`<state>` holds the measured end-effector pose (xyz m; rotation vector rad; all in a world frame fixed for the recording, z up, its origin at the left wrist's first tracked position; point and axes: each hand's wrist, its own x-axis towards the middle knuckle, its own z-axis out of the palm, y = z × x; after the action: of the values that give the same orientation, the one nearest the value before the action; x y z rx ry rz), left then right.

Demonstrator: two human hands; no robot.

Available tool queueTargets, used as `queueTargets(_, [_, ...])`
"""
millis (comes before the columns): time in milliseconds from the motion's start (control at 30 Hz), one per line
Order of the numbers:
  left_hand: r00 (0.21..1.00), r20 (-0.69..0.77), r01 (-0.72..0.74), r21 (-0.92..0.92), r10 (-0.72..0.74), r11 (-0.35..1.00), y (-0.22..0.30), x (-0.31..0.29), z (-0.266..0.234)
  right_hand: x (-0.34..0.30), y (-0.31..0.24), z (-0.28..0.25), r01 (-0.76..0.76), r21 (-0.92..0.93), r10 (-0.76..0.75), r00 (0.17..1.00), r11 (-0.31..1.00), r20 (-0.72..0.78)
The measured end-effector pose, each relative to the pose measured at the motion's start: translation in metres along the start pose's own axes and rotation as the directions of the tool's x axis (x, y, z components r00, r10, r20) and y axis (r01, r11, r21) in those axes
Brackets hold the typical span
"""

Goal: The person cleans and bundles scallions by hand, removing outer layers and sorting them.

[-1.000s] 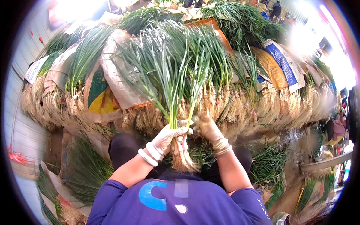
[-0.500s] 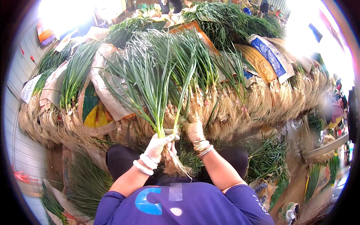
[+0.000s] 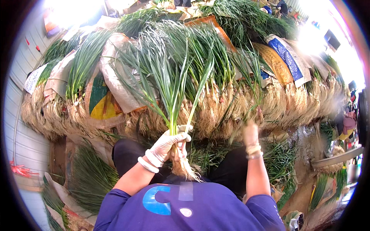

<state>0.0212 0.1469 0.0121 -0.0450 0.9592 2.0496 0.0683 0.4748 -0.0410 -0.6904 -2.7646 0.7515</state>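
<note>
Clearly, left hand [image 3: 165,144] grasps bunch [image 3: 173,116] by its pale stems, between shirt [image 3: 216,206] and heap [image 3: 269,106], roots [image 3: 184,169] towards shirt. Likely light; leaves [image 3: 169,86] limp, easily creased; stems firmer, possibly slick, best held there. Right hand [image 3: 251,134] is blurred, near heap; cannot tell whether it holds anything.

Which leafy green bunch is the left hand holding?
The long-leaved green bunch with pale stringy roots, gripped by the white-gloved left hand; other green bunches lie piled around.

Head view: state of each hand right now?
White-gloved left hand: closed, holding long green-leaved plants with pale stringy roots.
Pale-gloved right hand: blurred; grip cannot be told.
</note>
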Motion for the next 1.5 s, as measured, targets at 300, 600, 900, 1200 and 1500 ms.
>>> queueTargets(300, [0.955,0.118,-0.292,0.189,0.274,0.938,0.057,-0.033,0.041,0.042,-0.097,0.038,0.357,0.129,-0.338,0.929,0.925,-0.152])
queueTargets(600, [0.981,-0.092,-0.152,0.168,0.169,0.974,0.032,0.007,0.012,-0.048,-0.131,0.033,0.321,0.702,-0.380,0.922,0.635,-0.077])
queueTargets(900, [0.997,-0.083,0.022,0.225,-0.003,0.974,0.002,0.028,-0.004,-0.038,-0.123,0.022,0.186,0.644,-0.354,0.924,0.742,0.141])
queueTargets(1200, [0.987,-0.156,-0.025,0.124,0.044,0.992,-0.002,0.024,-0.004,-0.019,-0.146,0.060,0.458,0.418,-0.377,0.888,0.785,-0.265])
queueTargets(1500, [0.996,-0.092,0.006,0.011,-0.005,1.000,-0.005,0.018,-0.001,-0.022,-0.126,0.027,-0.409,0.794,-0.244,0.799,0.449,0.550])
